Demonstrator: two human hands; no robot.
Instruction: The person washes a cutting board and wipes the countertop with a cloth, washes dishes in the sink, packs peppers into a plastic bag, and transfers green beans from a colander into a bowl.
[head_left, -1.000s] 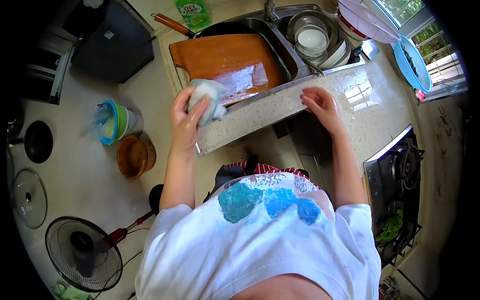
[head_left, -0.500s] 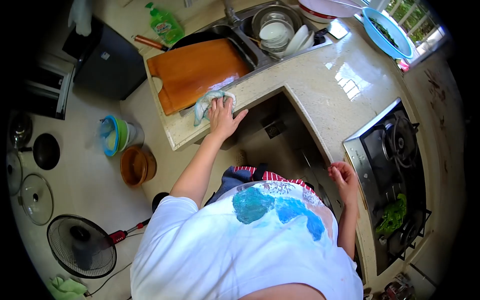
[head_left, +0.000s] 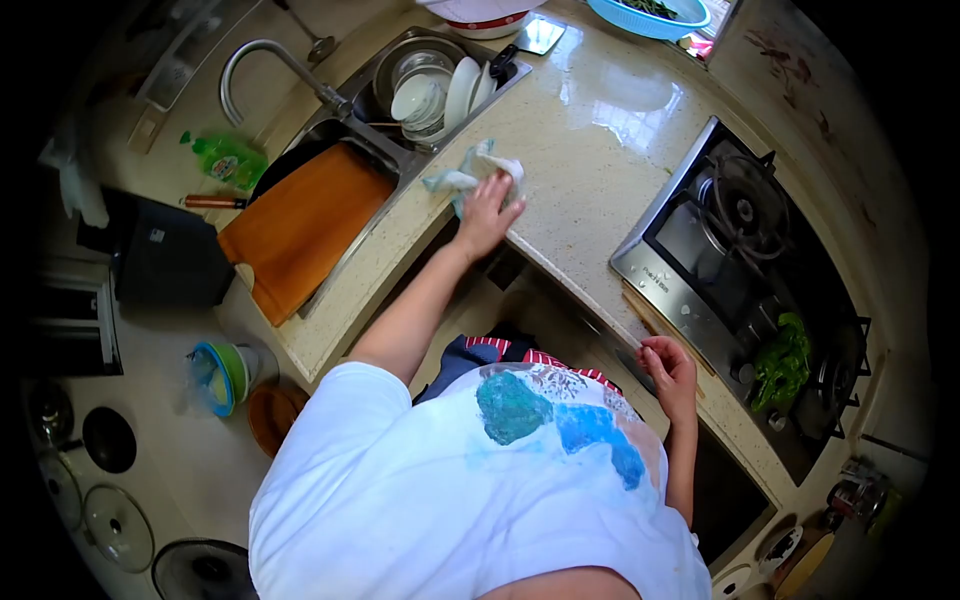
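My left hand [head_left: 487, 216] lies on a white and pale-blue cloth [head_left: 455, 181], pressing it against the stone countertop [head_left: 590, 190] between the sink and the stove. Its fingers reach over the cloth, with the thumb held out to the side. My right hand [head_left: 670, 376] hangs by the counter's front edge near the gas stove [head_left: 650, 265]. Its fingers are loosely bent, and I see nothing in them. Beside that hand, thin wooden sticks [head_left: 650, 312] lie along the stove's front edge.
An orange-brown cutting board [head_left: 305, 225] covers part of the sink [head_left: 400, 152]; stacked bowls [head_left: 420, 98] fill its other side. A cleaver [head_left: 540, 36] lies behind. Green leaves [head_left: 783, 362] rest on the stove. A blue basket [head_left: 650, 18] stands at the back, a dish soap bottle [head_left: 228, 160] left.
My left hand and the cloth have moved right along the counter, away from the cutting board. The view has turned toward the right. My right hand stays low by the counter edge.
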